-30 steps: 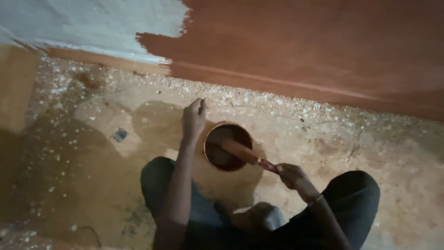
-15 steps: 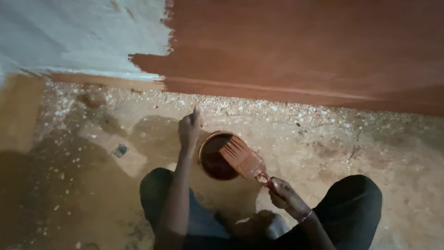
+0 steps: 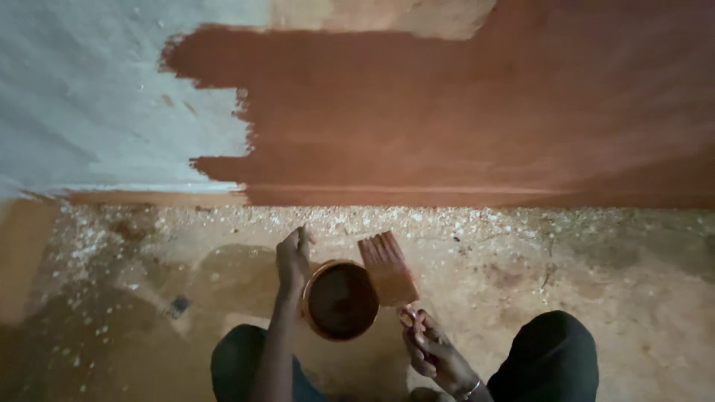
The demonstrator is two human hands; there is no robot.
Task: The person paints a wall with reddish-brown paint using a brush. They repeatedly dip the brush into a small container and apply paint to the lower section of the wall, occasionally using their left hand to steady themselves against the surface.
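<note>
Nearest the camera, the right hand (image 3: pixel 436 350) has its fingers clamped on the handle of a wide, flat paintbrush loaded with red-brown paint (image 3: pixel 387 268), its bristles raised just beside the right rim of a round tin of dark red-brown paint (image 3: pixel 339 299). The left hand (image 3: pixel 293 257) grips the tin's left rim, fingers closed on it. Beyond lies open dusty floor strewn with pale chips (image 3: pixel 521 246), up to the wall (image 3: pixel 447 112), red-brown to a ragged edge against the pale unpainted patch (image 3: pixel 97 104) at left.

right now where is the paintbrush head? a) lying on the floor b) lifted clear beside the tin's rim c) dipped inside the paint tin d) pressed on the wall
b: the right hand holds the paintbrush with its bristles raised just right of the paint tin, outside its rim, while the left hand grips the tin's left edge.
</note>
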